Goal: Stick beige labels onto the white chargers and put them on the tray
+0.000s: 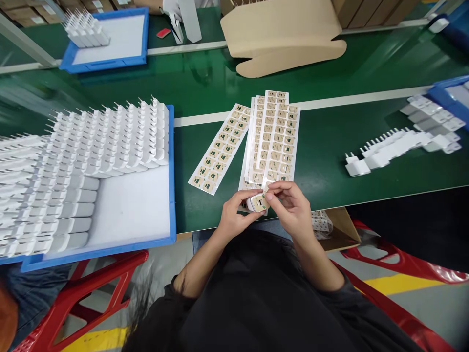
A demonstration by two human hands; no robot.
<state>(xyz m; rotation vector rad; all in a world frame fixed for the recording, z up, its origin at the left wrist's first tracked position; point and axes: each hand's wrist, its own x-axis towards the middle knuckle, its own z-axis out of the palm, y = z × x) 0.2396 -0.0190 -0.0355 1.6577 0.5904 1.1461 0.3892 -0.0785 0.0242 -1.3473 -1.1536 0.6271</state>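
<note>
A white plug adapter (pixel 252 204) is in my left hand (pixel 236 213), its end face turned up toward me. On that face lies a tan label (pixel 260 202) with a dark rectangle in it. My right hand (pixel 290 208) pinches the label's right edge with thumb and forefinger, touching the adapter there. Just beyond my hands is a stack of label sheets (pixel 277 137) in overlapping strips. A single label sheet (pixel 222 149) lies slanted to the left of the stack.
On the left, a blue-rimmed tray (pixel 172 195) holds rows of white adapters (pixel 110 137), pins up. More adapters (pixel 388 149) stand in a line on the right of the green table (pixel 322 161). Cardboard (pixel 282 34) lies at the back; an open box (pixel 340 230) sits below the edge.
</note>
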